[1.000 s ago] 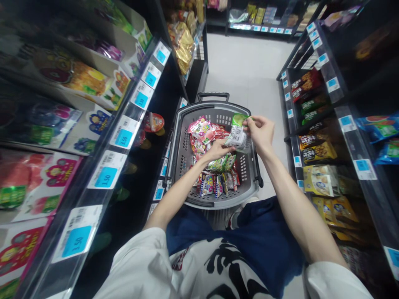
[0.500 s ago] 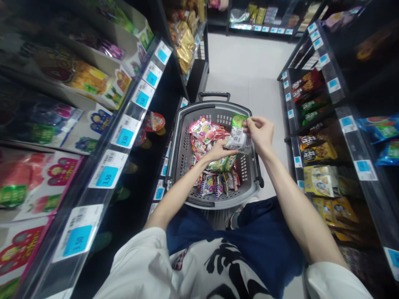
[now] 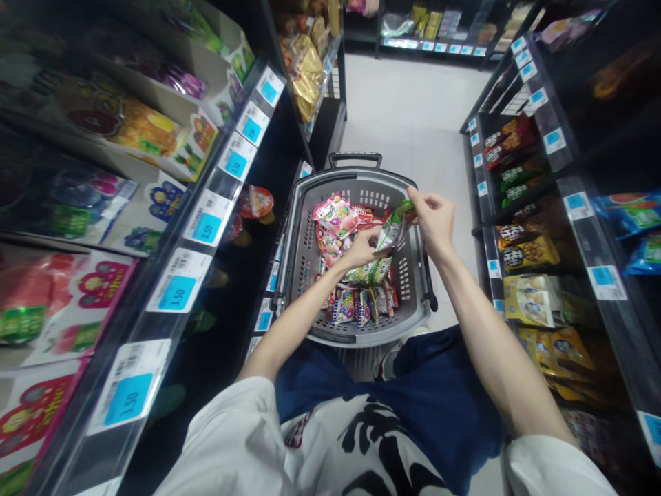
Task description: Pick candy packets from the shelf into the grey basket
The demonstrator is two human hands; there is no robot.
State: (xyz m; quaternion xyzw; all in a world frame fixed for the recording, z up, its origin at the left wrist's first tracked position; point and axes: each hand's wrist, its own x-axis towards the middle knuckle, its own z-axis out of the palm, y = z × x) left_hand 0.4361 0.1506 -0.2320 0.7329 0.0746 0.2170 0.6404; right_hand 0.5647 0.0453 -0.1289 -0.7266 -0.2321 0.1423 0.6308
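Over the right part of a grey shopping basket (image 3: 356, 334), a green and silver snack packet (image 3: 393, 231) is held between my two hands. My left hand (image 3: 364, 249) grips its lower left side, thumb and fingers closed on it. My right hand (image 3: 432, 217) pinches its upper right edge. Below lie several candy bags: a pink bag (image 3: 335, 215) at the upper left, a green and white bag (image 3: 368, 272) under my left hand, and small blue and white packets (image 3: 345, 306) toward the near side.
At left, a shelf (image 3: 180, 275) with price tags holds colourful snack packs. On the right, another shelf (image 3: 568, 158) carries yellow bags (image 3: 531, 255). The basket's black handle (image 3: 355, 158) points down the pale floor aisle (image 3: 413, 96). Gold bags (image 3: 307, 79) stand farther ahead.
The snack packet has turned from showing its printed, barcoded face to being seen more edge-on. My right hand has rotated slightly with it; the basket stays in place.
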